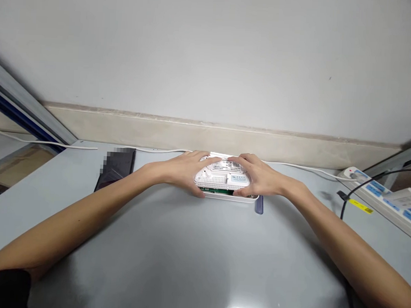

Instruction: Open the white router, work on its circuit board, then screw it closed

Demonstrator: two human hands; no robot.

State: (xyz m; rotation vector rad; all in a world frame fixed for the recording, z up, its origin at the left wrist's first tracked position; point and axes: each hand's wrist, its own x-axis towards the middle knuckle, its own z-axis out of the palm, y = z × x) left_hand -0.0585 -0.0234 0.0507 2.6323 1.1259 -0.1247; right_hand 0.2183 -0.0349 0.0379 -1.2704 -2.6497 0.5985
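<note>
A white plastic device [221, 178] with vent holes and printed labels lies on the grey table [172, 253]. Its cover stands slightly apart from the base along the near edge, where a green circuit board [219, 190] shows. My left hand [187, 170] grips the device's left end, thumb at the near edge and fingers over the top. At the right end my right hand [257, 176] holds it the same way. A dark blue flat tool [259, 205] lies on the table just beside the device's near right corner.
A dark phone-like object [120, 168], partly pixelated, lies at the left. On the right are a white power strip [389, 200], a black cable with a yellow tag [361, 206] and a white adapter [406, 199]. White cables run along the wall behind.
</note>
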